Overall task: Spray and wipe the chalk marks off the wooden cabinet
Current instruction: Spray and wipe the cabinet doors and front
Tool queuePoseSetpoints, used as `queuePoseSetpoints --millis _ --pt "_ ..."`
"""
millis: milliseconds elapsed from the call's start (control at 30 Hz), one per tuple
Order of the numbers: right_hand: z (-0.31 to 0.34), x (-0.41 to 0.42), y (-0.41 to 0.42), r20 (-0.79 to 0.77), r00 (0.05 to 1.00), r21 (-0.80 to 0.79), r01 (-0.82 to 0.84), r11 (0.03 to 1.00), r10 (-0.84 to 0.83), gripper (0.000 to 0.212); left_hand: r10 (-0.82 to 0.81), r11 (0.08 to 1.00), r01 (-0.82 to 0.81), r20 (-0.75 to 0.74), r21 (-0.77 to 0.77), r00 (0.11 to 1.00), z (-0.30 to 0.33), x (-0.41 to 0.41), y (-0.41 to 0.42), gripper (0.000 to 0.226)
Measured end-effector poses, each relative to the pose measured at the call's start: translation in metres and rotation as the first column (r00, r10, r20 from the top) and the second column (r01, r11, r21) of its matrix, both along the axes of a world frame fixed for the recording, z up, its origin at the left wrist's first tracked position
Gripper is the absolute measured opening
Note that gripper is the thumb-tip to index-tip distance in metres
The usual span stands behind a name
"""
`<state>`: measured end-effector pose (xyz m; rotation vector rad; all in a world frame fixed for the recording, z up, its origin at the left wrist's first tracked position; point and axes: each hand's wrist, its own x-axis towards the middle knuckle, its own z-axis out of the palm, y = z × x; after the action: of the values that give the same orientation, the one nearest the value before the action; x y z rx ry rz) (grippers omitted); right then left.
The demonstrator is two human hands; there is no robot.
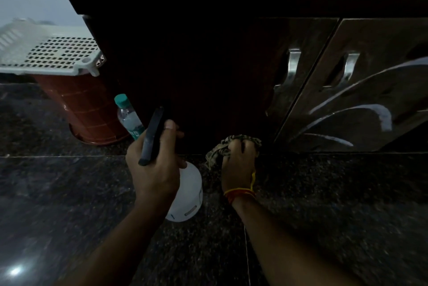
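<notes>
Chalk marks: pale curved white strokes [361, 112] low on the right-hand door of the dark glossy wooden cabinet [208, 72], near its base, right of the two metal handles [293, 65].
Spray bottle: white round-bodied plastic bottle [187, 195] with a dark trigger head, hanging just above the dark speckled stone floor [69, 193]; probably light and rigid, possibly slick if wet.
Left hand: [154, 170] wrapped closed around the bottle's neck and trigger, the natural grip point.
Cloth: crumpled striped rag [222, 149], soft and limp; best kept bunched.
Right hand: [238, 165] clenched on the rag, pressed to the cabinet's bottom edge, left of the marks.
Judgement: the marks look unwiped.
</notes>
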<state>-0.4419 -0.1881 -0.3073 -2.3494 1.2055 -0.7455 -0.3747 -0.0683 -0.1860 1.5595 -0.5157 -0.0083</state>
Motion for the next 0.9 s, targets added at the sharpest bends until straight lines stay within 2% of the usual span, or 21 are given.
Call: queuePoseSetpoints --millis 67,267,400,500,600,700,833,900 --pt "-0.007 0.004 0.005 0.004 1.0 0.055 0.008 0.998 -0.009 0.029 0.005 1.0 -0.005 0.007 -0.012 1.0 0.0 0.001 -0.002 0.03" --pt "-0.011 0.005 0.003 0.12 0.992 0.151 0.027 0.988 -0.045 0.021 -0.015 1.0 0.015 -0.001 -0.013 1.0 -0.005 -0.004 -0.004 0.029" --pt "-0.013 -0.017 -0.023 0.174 0.966 0.194 0.157 0.968 -0.192 0.018 -0.023 1.0 0.023 0.011 -0.013 1.0 -0.005 -0.005 -0.003 0.032" --pt "-0.014 -0.025 -0.032 0.183 0.958 0.239 0.174 0.955 -0.22 0.016 -0.015 1.0 0.015 0.004 0.014 1.0 -0.006 -0.005 -0.002 0.035" --pt "-0.007 -0.009 -0.017 0.137 0.974 0.263 0.137 0.955 -0.178 0.027 -0.008 1.0 0.008 0.002 0.009 1.0 -0.006 -0.005 -0.002 0.034" --pt "-0.002 0.017 0.009 0.178 0.982 0.168 0.035 0.985 -0.065 0.024 -0.012 1.0 0.012 0.031 0.011 0.999 -0.005 -0.006 -0.003 0.03" --pt "-0.004 0.027 0.018 0.191 0.981 0.175 -0.073 0.982 0.039 0.024 -0.015 1.0 0.014 0.051 0.02 0.999 -0.005 -0.008 -0.006 0.03" --pt "-0.012 0.017 0.008 0.165 0.985 0.185 -0.074 0.98 0.043 0.023 -0.023 1.0 0.023 0.034 0.007 0.999 -0.005 -0.009 -0.006 0.03"
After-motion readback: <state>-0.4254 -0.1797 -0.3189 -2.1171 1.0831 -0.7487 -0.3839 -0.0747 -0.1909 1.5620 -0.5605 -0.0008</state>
